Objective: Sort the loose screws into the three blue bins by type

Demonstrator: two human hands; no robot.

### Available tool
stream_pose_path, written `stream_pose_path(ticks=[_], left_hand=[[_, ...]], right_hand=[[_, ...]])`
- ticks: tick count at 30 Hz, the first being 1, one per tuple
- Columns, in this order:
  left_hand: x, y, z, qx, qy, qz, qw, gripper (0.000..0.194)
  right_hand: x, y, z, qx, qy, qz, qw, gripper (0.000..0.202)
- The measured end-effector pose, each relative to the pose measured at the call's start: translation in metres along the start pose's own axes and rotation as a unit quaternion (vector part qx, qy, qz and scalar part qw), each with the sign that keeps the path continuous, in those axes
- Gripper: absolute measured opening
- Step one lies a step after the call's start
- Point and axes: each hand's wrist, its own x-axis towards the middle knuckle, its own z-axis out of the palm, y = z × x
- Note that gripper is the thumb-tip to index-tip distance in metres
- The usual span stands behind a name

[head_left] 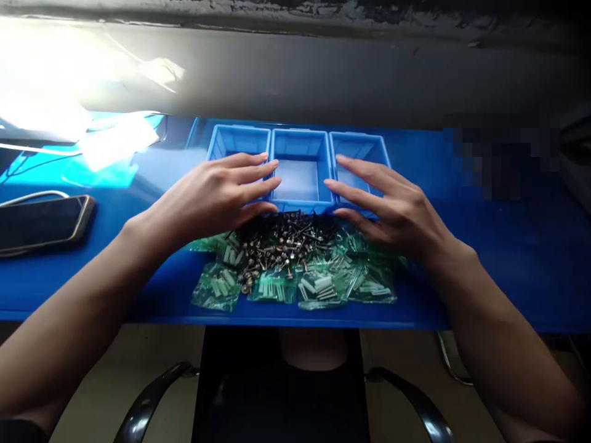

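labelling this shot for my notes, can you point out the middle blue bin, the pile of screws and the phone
Middle blue bin (295,182): head view, on its bare floor.
Pile of screws (287,243): head view, near the heap's middle.
Phone (40,223): head view, on its dark screen.

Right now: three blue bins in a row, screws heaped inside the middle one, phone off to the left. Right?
Not quite: the screws aren't in the middle bin. The head view shows them heaped on the table, on the near side of the bins. Three blue bins in a row and the phone off to the left: correct.
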Motion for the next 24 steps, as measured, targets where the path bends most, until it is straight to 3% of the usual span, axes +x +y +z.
stream_pose_path(ticks=[7, 17, 20, 24], left_hand=[[0.004, -0.002, 0.001, -0.021, -0.013, -0.013, 1.000, 0.037], [0.006, -0.014, 0.013, -0.032, 0.062, 0.024, 0.997, 0.032], [-0.004, 0.011, -0.004, -0.030, 0.063, 0.003, 0.998, 0.044], [-0.041, 0.079, -0.029, -0.069, 0.022, -0.001, 0.997, 0.064]], right_hand=[[0.009, -0.009, 0.010, 0.035, 0.048, 0.028, 0.998, 0.035], [0.018, 0.002, 0.017, 0.018, 0.075, -0.005, 0.997, 0.033], [0.013, -0.013, 0.006, -0.028, 0.073, -0.011, 0.997, 0.035], [-0.014, -0.062, -0.011, -0.002, 0.066, -0.077, 0.995, 0.053]])
